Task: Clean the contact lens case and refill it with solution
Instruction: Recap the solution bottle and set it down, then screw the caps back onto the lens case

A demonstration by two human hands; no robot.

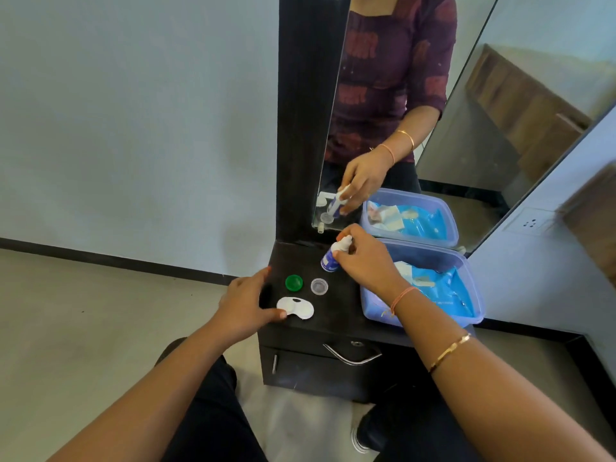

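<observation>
The white contact lens case (295, 307) lies flat on the black bench (340, 311), near its front edge. Both lids are off. The green cap (294, 282) and the clear cap (319, 286) sit side by side just behind the case, toward the mirror (383, 95).

The left grip (246, 303) is on the left of the case. Its fingers are loose and its thumb touches the rim of the case to keep it from moving.

Behind the case and to its right, the right grip (361, 260) holds the little solution bottle (330, 258) by its white top. The bottle leans, with its top up. I cannot tell if the bottle is open.

To the right of the case is a blue tub (373, 311) with blue packets in it.

I think the opening part is done. The filling has not started, and both caps must go back on. I cannot tell if the case has been cleaned.
</observation>
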